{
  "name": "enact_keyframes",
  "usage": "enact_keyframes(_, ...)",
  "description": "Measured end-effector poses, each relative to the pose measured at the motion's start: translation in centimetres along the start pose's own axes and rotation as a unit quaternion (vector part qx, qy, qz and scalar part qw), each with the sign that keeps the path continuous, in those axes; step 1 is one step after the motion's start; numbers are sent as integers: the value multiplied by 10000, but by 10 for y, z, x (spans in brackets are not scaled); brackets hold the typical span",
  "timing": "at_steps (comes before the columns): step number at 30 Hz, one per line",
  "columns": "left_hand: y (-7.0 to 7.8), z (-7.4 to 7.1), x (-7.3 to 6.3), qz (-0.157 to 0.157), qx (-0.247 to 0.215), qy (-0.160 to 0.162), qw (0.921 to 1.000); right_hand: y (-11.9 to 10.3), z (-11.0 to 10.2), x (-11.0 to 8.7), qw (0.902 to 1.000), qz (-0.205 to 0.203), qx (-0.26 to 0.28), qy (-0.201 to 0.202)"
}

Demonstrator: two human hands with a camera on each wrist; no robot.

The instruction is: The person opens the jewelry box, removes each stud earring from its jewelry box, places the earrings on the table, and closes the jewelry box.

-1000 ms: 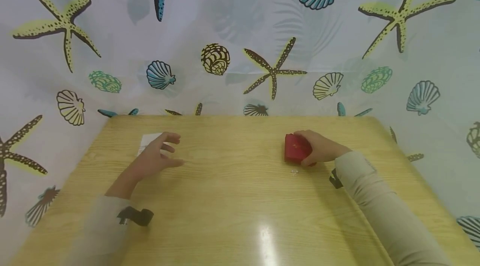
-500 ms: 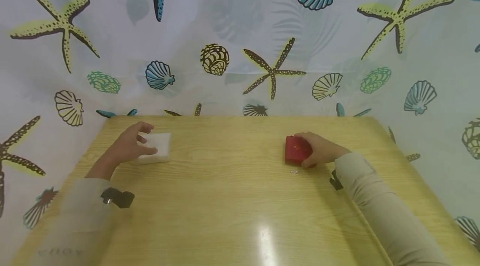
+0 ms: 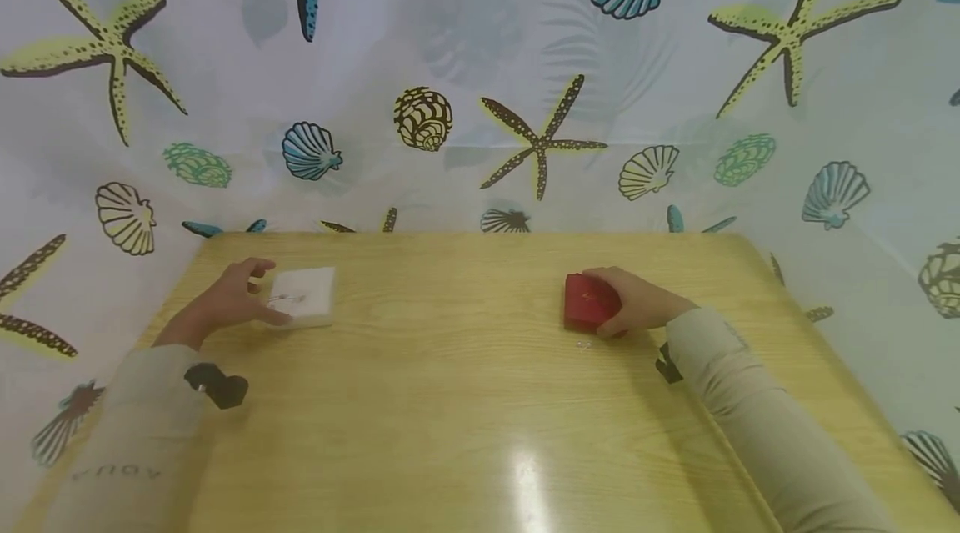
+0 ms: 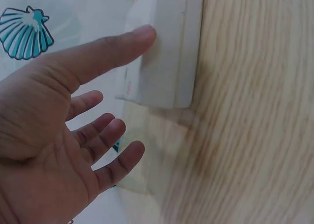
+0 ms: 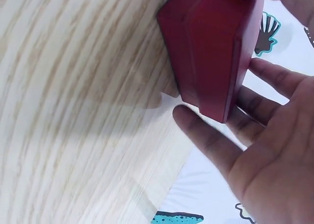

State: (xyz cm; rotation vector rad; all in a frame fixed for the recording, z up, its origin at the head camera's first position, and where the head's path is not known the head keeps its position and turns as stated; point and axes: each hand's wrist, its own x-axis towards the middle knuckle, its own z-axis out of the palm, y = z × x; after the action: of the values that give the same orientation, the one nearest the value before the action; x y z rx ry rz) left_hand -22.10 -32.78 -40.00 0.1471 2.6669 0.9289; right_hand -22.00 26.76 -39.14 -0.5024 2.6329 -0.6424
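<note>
At the left rear of the table lies a flat white box [image 3: 311, 295] with a thin dark line drawing on its top. My left hand [image 3: 228, 299] is at its left side, thumb and fingers spread apart with nothing held. The left wrist view has the thumb tip overlapping the white box [image 4: 169, 72], the other fingers loosely bent. On the right, my right hand [image 3: 633, 299] grips a small red box [image 3: 585, 304] with a faint mark on its lid. Its thumb is at the near edge and fingers wrap the far side; the right wrist view shows the red box [image 5: 211, 57] tapering at its sides.
A small clear shiny item [image 3: 583, 345] lies on the wooden table [image 3: 420, 399] just in front of the red box. Behind and beside the table hangs a white cloth [image 3: 465, 32] printed with starfish and shells.
My left hand has moved left from over the white box to its left side, uncovering its top. My right hand stays on the red box.
</note>
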Motion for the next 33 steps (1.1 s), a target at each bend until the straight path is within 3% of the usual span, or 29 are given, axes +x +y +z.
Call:
enact_keyframes(7, -12, -3, -1, -227, -346, -400, 9983, 1, -1, -2, 9999, 50, -90, 98)
enact_keyframes(17, -15, -3, 2, -304, -213, -609, 9975, -3, -1, -5, 9994, 38, -230, 263)
enact_keyframes(24, -14, 4, 2, -81, -429, -646, 9970, -4, 0, -8, 9989, 77, -287, 374)
enact_keyframes(33, -4, 28, 4, 190, -630, -761, 9949, -5, -1, -13, 9991, 80, -214, 346)
